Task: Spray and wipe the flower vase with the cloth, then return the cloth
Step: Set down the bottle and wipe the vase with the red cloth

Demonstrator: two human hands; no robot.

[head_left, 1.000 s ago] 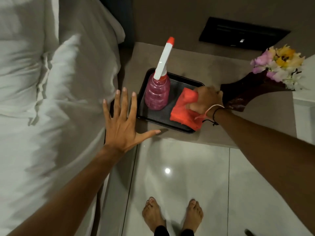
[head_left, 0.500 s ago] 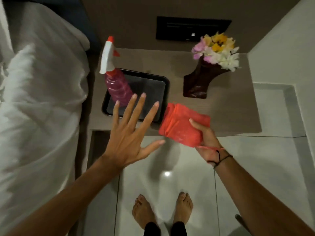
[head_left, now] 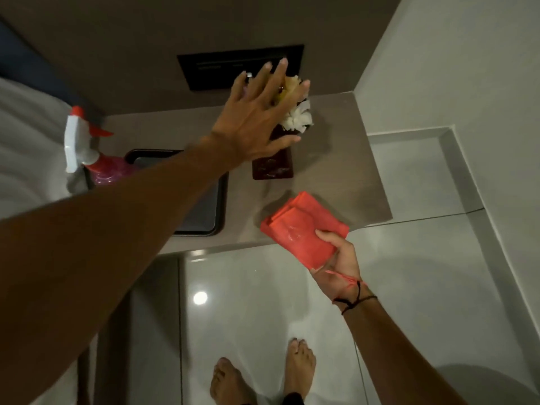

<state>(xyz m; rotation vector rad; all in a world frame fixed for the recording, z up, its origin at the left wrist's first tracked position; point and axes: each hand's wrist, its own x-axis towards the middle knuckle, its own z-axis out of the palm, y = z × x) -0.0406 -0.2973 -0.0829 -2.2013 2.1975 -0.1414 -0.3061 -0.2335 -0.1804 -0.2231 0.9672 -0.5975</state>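
A dark brown vase (head_left: pixel 272 166) with white and yellow flowers (head_left: pixel 298 118) stands on the beige side table (head_left: pixel 336 182). My left hand (head_left: pixel 257 112) is stretched out above the flowers with its fingers spread, holding nothing and covering most of the bouquet. My right hand (head_left: pixel 339 258) grips a folded red cloth (head_left: pixel 304 229) over the table's front edge, to the right of and below the vase. A pink spray bottle (head_left: pixel 99 165) with a white and red nozzle stands at the left end of a black tray (head_left: pixel 217 200); my left forearm crosses over the tray.
A white bed (head_left: pixel 26 147) lies at the left. A black wall panel (head_left: pixel 210 65) sits behind the vase. A white wall and ledge (head_left: pixel 438 97) close off the right side. My bare feet (head_left: pixel 263 378) stand on glossy floor tiles.
My left hand has moved up and to the right, from beside the tray to above the flowers. My right hand keeps the red cloth, now nearer the vase. The camera shifted right.
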